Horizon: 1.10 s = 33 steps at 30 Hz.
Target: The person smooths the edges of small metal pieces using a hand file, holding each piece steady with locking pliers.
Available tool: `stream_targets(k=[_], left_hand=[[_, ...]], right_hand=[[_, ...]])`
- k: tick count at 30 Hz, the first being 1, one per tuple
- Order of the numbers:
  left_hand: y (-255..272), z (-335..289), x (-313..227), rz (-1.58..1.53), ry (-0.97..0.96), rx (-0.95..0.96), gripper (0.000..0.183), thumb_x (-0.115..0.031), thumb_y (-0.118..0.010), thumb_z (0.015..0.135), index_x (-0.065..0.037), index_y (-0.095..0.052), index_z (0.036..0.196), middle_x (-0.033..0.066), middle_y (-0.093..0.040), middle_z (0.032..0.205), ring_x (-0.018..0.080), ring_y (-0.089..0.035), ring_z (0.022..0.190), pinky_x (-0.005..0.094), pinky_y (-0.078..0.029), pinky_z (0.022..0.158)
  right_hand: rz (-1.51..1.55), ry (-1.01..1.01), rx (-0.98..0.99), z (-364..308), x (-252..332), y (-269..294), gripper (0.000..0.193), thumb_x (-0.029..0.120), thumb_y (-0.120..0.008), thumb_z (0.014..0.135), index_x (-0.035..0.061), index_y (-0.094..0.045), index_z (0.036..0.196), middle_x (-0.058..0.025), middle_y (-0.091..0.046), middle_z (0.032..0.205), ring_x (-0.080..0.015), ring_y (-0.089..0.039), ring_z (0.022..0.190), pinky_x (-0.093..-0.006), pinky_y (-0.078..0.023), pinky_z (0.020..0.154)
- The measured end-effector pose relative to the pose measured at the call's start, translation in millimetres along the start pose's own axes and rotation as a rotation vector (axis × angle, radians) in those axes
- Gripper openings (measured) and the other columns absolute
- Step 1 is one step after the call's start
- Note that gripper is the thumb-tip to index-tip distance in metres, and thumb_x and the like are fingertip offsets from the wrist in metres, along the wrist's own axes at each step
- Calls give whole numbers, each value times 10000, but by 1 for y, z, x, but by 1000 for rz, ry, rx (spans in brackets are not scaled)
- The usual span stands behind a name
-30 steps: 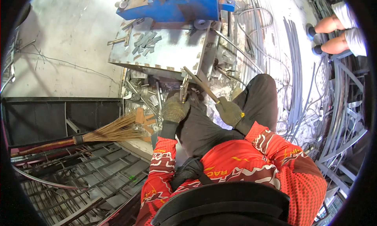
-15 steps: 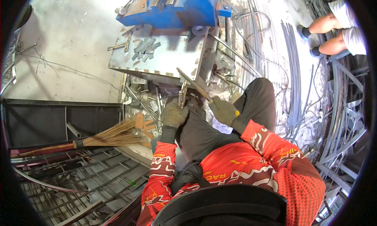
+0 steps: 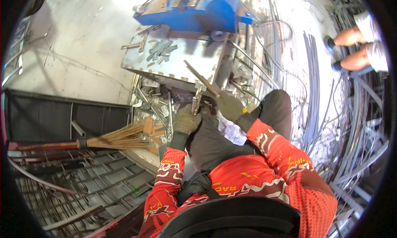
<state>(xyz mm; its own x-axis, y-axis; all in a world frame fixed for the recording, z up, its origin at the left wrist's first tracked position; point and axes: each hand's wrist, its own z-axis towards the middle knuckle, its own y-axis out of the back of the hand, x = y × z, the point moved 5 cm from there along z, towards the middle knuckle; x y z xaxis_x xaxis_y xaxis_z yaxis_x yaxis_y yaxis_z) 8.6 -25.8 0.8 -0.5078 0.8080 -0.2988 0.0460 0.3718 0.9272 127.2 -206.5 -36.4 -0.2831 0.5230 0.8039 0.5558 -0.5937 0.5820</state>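
My left hand (image 3: 186,120), in a grey-brown work glove, is closed around a narrow metal piece (image 3: 198,99) that points up toward the metal table; its exact kind is unclear. My right hand (image 3: 230,107), gloved too, grips a long, slim bar-shaped tool (image 3: 202,78), grey toward its far end and brownish near the glove. That tool slants up and left, its far end over the table's front edge. The metal-topped table (image 3: 190,64) stands just ahead of both hands. A pile of small grey metal strips (image 3: 162,51) lies on it.
A blue machine (image 3: 198,14) sits at the table's back. On the left are a straw broom (image 3: 120,138), a black metal frame (image 3: 49,118) and a rod grating (image 3: 99,188). Metal scraps lie under the table. Long flat bars (image 3: 313,89) and another person's legs (image 3: 351,47) are at right.
The whole view has shifted slightly, with the table and machine now farther right. My right hand and its tool have come a little left, closer to my left hand's metal piece. Both grips are kept.
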Motion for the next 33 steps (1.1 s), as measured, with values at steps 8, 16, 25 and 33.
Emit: stream_targets(k=[8, 16, 25, 33], left_hand=[[2, -4, -2, -131, 7, 35, 348, -363, -681, 831, -84, -689, 1039, 236, -716, 1012, 446, -683, 991, 548, -537, 851], [1, 9, 0, -33, -83, 19, 458, -423, -734, 838, -85, -676, 1142, 243, -708, 1058, 440, -676, 1024, 507, -544, 876], [2, 11, -2, 9, -28, 65, 465, -413, -716, 843, -65, -673, 1149, 254, -708, 1049, 450, -679, 1012, 529, -546, 874], [5, 5, -2, -21, -29, 61, 435, -407, -725, 836, -65, -675, 1100, 263, -718, 1015, 460, -688, 1007, 554, -549, 865]], right_hand=[[-89, -24, 35, -83, -55, -21, 411, 423, -442, 1064, 62, -497, 1253, -242, -690, 787, -478, -677, 738, -605, -496, 659], [-6, 61, -38, 3, -14, -8, 437, 380, -464, 1058, -10, -501, 1251, -308, -687, 857, -500, -674, 816, -604, -509, 745], [-32, -120, 87, -71, -44, -28, 372, 377, -472, 1058, 30, -494, 1189, -289, -686, 821, -498, -682, 776, -603, -511, 697], [8, 13, -42, 11, 13, -16, 373, 370, -471, 1053, 9, -552, 1097, -274, -678, 881, -484, -675, 833, -570, -525, 737]])
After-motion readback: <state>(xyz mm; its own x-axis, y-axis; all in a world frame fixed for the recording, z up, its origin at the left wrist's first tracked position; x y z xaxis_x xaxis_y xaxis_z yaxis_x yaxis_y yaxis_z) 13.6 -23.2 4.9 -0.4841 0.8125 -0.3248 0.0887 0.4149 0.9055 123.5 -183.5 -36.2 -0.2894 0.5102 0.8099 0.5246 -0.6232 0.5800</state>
